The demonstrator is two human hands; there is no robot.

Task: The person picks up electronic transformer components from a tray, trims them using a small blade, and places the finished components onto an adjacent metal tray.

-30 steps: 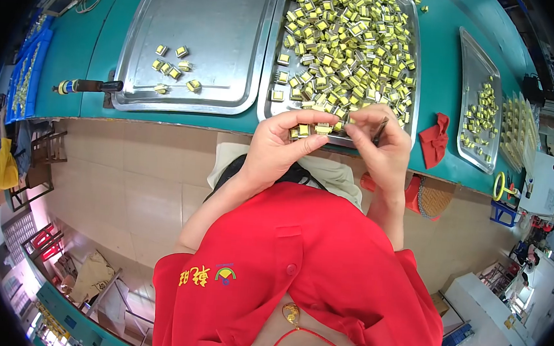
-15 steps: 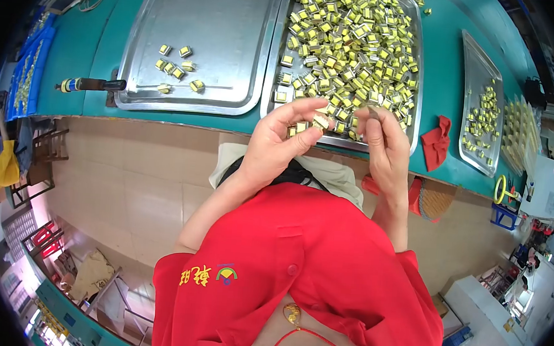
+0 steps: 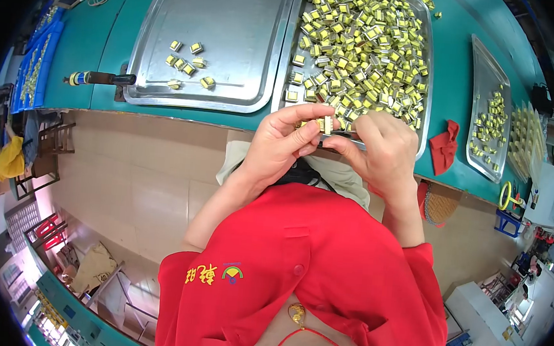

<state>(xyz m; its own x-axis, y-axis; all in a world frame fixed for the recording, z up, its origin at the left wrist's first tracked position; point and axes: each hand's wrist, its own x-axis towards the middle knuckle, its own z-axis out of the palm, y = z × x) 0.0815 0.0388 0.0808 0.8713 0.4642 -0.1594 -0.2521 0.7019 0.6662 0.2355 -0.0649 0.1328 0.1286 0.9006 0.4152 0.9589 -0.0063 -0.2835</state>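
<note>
My left hand (image 3: 281, 136) is closed in a pinch around a small yellow-taped transformer (image 3: 328, 125), whose row of pale pins faces right. More yellow pieces seem tucked in the fingers behind it. Close on its right, my right hand (image 3: 385, 145) is curled, its thumb pointing at the transformer. A thin dark thing shows by those fingers, too small to name. Both hands are over the near edge of a metal tray (image 3: 426, 87) heaped with yellow transformers (image 3: 369, 44). Several loose transformers (image 3: 185, 65) lie in the left metal tray (image 3: 236, 16).
On the green table (image 3: 112, 46), a dark-handled tool (image 3: 97, 79) lies left of the trays. At right are a red cloth (image 3: 444, 148) and a smaller tray (image 3: 480, 65) with more transformers. Blue bins (image 3: 48, 60) stand at the far left. A person in yellow (image 3: 9, 157) is farther off.
My right hand has turned over and curled, its thumb moving left to the transformer. The held piece now shows its pins. The whole view has shifted slightly.
</note>
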